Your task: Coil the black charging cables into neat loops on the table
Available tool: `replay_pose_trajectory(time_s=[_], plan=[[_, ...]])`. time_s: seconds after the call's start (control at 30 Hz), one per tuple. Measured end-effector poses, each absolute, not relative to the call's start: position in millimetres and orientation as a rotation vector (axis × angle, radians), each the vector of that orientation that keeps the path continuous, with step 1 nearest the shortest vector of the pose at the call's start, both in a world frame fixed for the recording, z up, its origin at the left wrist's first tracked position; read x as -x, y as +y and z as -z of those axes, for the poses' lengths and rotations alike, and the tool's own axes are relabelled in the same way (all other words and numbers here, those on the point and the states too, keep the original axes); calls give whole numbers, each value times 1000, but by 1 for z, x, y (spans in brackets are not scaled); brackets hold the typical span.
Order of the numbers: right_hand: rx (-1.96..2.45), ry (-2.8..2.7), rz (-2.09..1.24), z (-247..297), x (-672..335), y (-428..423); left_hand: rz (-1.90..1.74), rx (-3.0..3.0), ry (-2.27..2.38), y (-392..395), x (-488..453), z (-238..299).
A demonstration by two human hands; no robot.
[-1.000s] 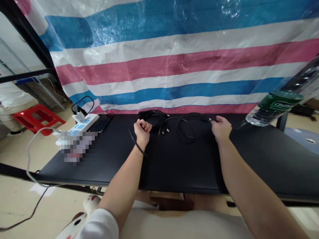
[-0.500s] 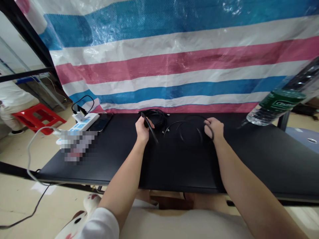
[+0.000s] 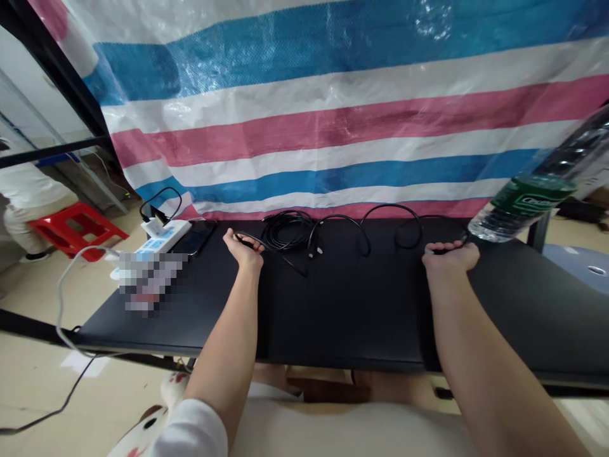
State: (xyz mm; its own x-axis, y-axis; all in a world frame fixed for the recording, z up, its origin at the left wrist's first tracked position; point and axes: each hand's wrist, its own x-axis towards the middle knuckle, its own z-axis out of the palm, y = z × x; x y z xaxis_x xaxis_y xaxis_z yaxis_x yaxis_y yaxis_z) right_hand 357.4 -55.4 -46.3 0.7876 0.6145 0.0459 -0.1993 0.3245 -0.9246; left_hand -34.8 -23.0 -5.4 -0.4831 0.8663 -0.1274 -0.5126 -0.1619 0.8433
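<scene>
Over the left part of the black tabletop (image 3: 342,317), my left hand (image 3: 243,249) is closed around a length of black cable. Farther right, my right hand (image 3: 451,255) grips another stretch of black cable (image 3: 407,246), which runs in loose loops back toward the middle. Between the hands lies a coil of black cable (image 3: 285,230), nearest to my left hand. Small plugs (image 3: 316,252) rest by the coil's right side. Whether both hands hold the same cable, I cannot tell.
A tilted water bottle (image 3: 518,200) stands at the right, close to my right hand. On the left are a white power strip (image 3: 164,240) with a charger, a phone (image 3: 200,237) and a blurred-out item (image 3: 155,279). Striped sheeting (image 3: 333,127) hangs behind. A person sits on a red stool (image 3: 78,230).
My hands have moved apart, the left one leftward and the right one rightward. The cable loops between them have spread out across the table toward the right.
</scene>
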Motion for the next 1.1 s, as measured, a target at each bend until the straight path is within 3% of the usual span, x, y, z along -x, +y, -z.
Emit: replay_pose_trajectory(time_s=[0.13, 0.3, 0.5, 0.7, 0.9, 1.1], plan=[[1083, -18, -568, 25, -334, -57, -1885, -671, 1176, -27, 22, 7], [1160, -412, -590, 13, -303, -55, -1859, -1231, 1431, -35, 13, 12], [1228, -964, -754, 22, -281, -60, -1757, -1434, 1566, -36, 14, 13], [1189, -807, -627, 27, -284, -54, -1821, -1571, 1255, -34, 12, 15], [1379, -1178, -425, 28, -269, -60, -1736, -1804, 1245, -32, 10, 19], [1230, -1085, -738, 27, -268, -57, -1692, -1919, 1367, -33, 9, 22]])
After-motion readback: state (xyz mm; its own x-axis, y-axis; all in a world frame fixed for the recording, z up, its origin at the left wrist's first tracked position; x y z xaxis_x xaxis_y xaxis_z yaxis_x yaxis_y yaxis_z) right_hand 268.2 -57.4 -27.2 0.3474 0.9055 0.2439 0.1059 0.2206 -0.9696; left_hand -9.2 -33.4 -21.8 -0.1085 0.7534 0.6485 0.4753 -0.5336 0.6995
